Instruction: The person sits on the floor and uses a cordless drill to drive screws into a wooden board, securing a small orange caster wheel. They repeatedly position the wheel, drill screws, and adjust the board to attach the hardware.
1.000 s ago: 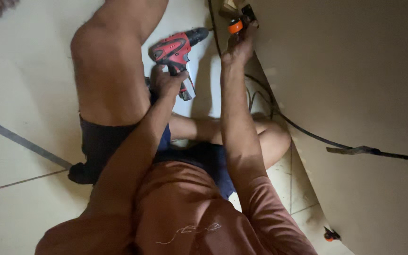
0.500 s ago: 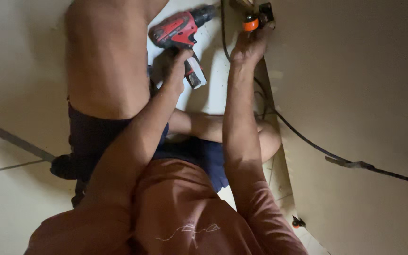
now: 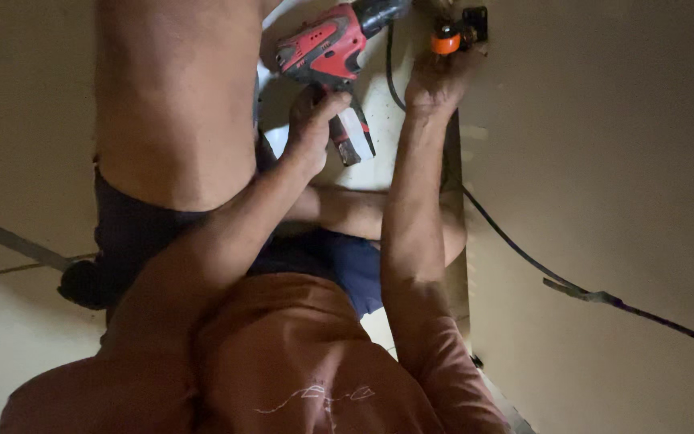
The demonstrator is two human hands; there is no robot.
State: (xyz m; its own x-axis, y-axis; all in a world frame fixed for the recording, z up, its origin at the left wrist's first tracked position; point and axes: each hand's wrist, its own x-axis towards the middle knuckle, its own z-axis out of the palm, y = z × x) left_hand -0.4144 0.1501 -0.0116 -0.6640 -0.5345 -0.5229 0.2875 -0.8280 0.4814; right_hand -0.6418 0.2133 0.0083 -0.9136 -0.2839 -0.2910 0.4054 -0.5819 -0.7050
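Observation:
My left hand [image 3: 312, 127] grips the handle of a red and black cordless drill [image 3: 324, 50], whose nose points up and to the right. My right hand [image 3: 435, 80] reaches to the edge of a tan board [image 3: 604, 145] and holds a small orange and black part [image 3: 453, 35] there. The drill's tip is cut off by the top edge of the view, close to that part. My bare leg [image 3: 174, 104] lies to the left of the drill.
A dark cable [image 3: 524, 251] runs across the tan board to the lower right, with a tie or clip on it [image 3: 584, 291]. Pale floor tiles [image 3: 18, 337] lie at the left. My orange shirt [image 3: 299, 370] fills the bottom of the view.
Both hands, the drill and the orange part sit higher in the view than a second ago. The left hand's grip on the drill is unchanged.

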